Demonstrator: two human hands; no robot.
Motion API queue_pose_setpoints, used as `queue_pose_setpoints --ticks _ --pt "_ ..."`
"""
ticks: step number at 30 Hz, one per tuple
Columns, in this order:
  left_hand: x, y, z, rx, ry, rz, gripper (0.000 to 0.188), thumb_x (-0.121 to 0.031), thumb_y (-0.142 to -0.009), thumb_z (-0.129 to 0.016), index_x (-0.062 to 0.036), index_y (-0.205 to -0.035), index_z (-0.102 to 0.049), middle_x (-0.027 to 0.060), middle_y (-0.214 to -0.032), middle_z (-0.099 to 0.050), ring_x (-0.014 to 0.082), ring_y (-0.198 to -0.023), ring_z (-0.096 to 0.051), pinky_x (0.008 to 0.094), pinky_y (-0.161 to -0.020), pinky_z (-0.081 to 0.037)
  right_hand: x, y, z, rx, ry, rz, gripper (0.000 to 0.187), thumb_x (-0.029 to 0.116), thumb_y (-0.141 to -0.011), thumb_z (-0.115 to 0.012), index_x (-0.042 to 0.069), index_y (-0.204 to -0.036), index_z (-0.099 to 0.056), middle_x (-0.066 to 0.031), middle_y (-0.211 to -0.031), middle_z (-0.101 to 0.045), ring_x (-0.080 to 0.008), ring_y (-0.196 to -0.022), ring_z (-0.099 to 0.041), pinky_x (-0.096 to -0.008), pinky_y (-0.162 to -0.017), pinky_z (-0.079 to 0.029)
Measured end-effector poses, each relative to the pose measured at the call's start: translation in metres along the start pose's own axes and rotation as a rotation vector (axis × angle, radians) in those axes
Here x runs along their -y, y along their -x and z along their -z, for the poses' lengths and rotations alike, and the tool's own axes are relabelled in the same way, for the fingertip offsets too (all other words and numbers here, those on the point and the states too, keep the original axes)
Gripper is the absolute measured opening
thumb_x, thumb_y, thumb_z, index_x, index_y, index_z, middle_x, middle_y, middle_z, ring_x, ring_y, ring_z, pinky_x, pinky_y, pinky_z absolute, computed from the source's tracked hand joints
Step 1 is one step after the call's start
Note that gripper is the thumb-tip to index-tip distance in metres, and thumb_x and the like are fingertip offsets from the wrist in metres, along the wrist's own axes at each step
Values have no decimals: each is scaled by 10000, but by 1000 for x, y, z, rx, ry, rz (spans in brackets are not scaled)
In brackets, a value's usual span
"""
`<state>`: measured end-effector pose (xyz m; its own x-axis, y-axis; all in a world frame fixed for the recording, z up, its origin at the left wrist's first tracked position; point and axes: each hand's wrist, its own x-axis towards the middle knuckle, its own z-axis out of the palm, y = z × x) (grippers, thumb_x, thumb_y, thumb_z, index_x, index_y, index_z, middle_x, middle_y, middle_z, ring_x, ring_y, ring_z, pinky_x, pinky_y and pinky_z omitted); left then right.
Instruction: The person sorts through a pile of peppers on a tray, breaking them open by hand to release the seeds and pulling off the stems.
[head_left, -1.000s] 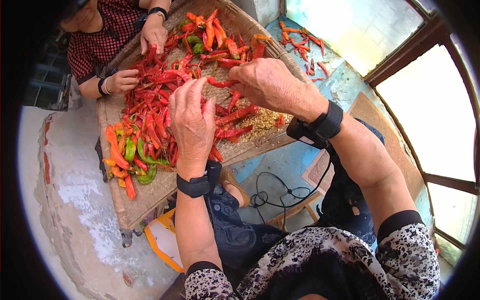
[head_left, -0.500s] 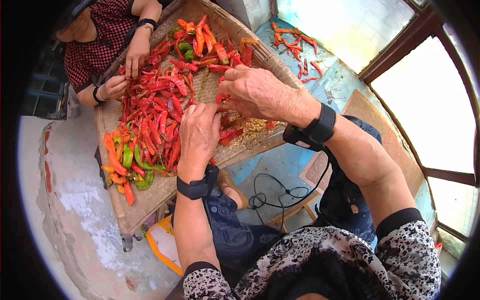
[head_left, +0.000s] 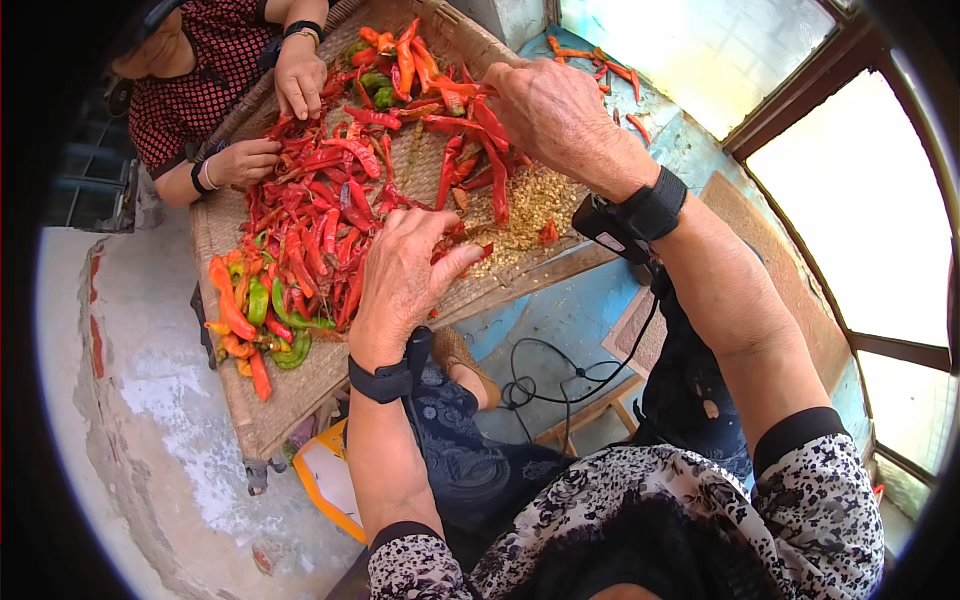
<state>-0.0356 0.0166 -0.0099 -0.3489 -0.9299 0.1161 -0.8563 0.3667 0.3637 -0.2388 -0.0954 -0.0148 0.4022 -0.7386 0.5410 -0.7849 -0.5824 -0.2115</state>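
My left hand (head_left: 402,272) rests low over the near edge of a heap of red chili peppers (head_left: 325,215), its thumb spread from the fingers. Dark red pepper pieces (head_left: 482,254) lie by that thumb. Toward the tray's far right rim is my right hand (head_left: 560,118), fingers bent and pointing left beside orange-red peppers (head_left: 445,86); its fingertips are partly hidden. Between my hands lie long red peppers (head_left: 497,180) and a spread of loose pale yellow seeds (head_left: 530,205). Everything sits in a woven tray (head_left: 265,425).
Across the tray, a co-worker's two hands (head_left: 300,80) touch the heap. Green and orange peppers (head_left: 258,300) gather at its near left. More peppers (head_left: 620,70) lie on the blue surface by the window. A black cable (head_left: 560,395) loops below the tray, beside a wooden stool (head_left: 600,420).
My right hand has moved up and right, away from my left hand. My left thumb has spread outward. More seeds and red peppers now show between them. The co-worker's hands have moved apart.
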Motion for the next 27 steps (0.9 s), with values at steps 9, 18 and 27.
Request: queue_pose_setpoints --ticks 9,18,27 --pt "9 2 -8 -2 -88 -54 265 7 -736 -641 11 -1000 -627 159 -921 -618 344 -925 -554 417 -813 -450 37 17 -10 483 -257 271 203 134 -843 -628 36 -1021 -635 -161 -884 -633 -329 -894 -629 -422 -728 -525" --pt "6 -6 -1 -261 16 -13 185 41 -766 -590 -3 -945 -609 132 -883 -627 296 -861 -605 364 -743 -476 40 17 -22 492 -886 101 198 173 -868 -651 -4 -954 -662 -178 -761 -657 -318 -725 -650 -409 -649 -503" --pt "26 -2 12 -482 16 275 176 -149 -910 -623 -14 -1017 -660 143 -879 -683 267 -773 -658 348 -693 -507 13 -3 -10 85 -642 138 149 109 -895 -631 8 -1000 -661 -122 -832 -698 -221 -757 -683 -322 -676 -544"
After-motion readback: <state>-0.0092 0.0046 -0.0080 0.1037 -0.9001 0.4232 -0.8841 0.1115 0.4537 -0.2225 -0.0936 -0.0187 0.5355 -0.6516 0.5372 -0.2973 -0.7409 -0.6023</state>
